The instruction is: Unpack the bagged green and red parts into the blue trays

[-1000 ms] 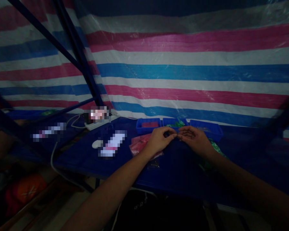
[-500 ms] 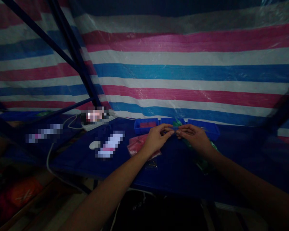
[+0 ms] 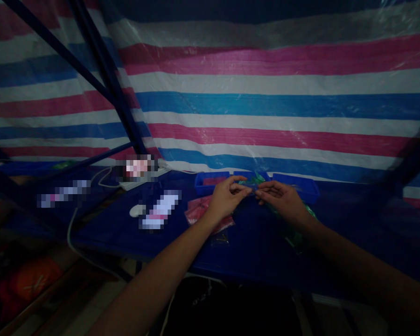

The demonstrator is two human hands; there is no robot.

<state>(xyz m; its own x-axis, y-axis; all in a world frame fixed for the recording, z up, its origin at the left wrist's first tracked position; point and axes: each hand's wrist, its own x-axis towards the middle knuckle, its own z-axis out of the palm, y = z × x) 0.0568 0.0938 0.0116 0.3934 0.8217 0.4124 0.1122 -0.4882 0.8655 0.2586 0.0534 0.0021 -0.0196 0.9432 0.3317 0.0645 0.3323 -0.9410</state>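
Note:
My left hand [image 3: 227, 198] and my right hand [image 3: 283, 199] meet above the blue table, each with thumb and forefinger pinched together. Whatever sits between their fingertips is small, dark and too dim to name. Pink packets [image 3: 195, 211] lie partly beneath my left wrist. Just below them is a small clear bag [image 3: 220, 238] with thin metallic-looking pieces inside. Shiny green packets [image 3: 294, 240] rest under my right forearm, partly covered by it. More green material [image 3: 258, 178] shows behind my fingertips, at the middle bin.
Behind my hands stand a left blue bin [image 3: 203, 190] with something pink in it and a right blue bin [image 3: 310, 190]. To the left are a white oval object [image 3: 137, 211], a blurred-out phone-like screen [image 3: 161, 210] and a white power strip [image 3: 129, 185]. A striped sheet [image 3: 266, 107] hangs behind.
My left hand has shifted slightly left and down, and its fingers have adjusted. More green shows behind the fingertips. My right hand stays almost in place.

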